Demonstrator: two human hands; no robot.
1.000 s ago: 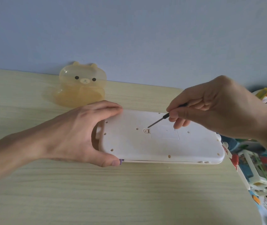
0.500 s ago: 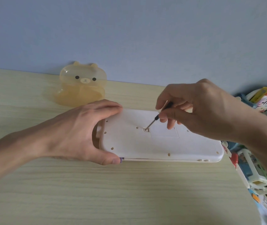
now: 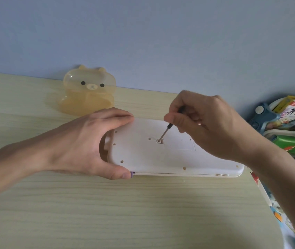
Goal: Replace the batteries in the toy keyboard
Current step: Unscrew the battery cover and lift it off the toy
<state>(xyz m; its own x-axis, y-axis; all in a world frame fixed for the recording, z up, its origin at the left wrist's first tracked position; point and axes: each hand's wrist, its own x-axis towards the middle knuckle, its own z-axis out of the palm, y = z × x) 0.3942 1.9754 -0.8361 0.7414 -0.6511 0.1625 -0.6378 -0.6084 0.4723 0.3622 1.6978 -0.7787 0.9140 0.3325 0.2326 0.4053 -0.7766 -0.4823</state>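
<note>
Bear-shaped container (image 3: 89, 90) — books (image 3: 294, 112) beside table (image 3: 107, 212)

White toy keyboard (image 3: 161, 157), translucent amber bear case (image 3: 89, 90), pale woodgrain table (image 3: 107, 212)

**Both grips engaged, forearms bare**

The left forearm lies low and almost level, reaching in from the left edge. The left grip (image 3: 82, 141) is turned palm down. Its fingers reach along the far edge of the keyboard (image 3: 161, 159) and its thumb presses the near corner, clamping that end between them. The right forearm rises from the lower right, wrist bent down and knuckles up. The right grip (image 3: 209, 126) pinches the screwdriver (image 3: 166, 131) between thumb and curled fingers.
</note>
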